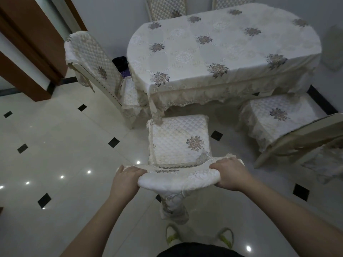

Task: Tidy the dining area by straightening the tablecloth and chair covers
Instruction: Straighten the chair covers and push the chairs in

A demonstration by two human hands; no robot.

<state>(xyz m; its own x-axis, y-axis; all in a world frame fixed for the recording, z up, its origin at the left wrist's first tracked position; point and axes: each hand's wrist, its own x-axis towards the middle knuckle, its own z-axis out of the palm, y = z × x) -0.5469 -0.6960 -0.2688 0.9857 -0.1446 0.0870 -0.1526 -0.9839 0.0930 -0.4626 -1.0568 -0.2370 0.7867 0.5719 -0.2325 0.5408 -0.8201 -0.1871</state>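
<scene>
A cream quilted chair-back cover (178, 179) sits bunched on the top of the chair right in front of me. My left hand (125, 179) grips its left end and my right hand (229, 173) grips its right end, fingers curled over the fabric. Beyond it lies the chair's quilted seat cushion (178, 140) with a floral motif. Past that stands the oval table under a white floral tablecloth (222, 51), whose lace corner (156, 110) hangs down to the seat cushion's far left edge.
A covered chair (92, 60) stands at the table's left end, its back cover askew. Another chair (278, 115) stands at the right, close to mine. Two chair backs (167, 8) rise behind the table. A brown door frame (31, 47) is at left. Glossy tiled floor (55, 145) spreads left.
</scene>
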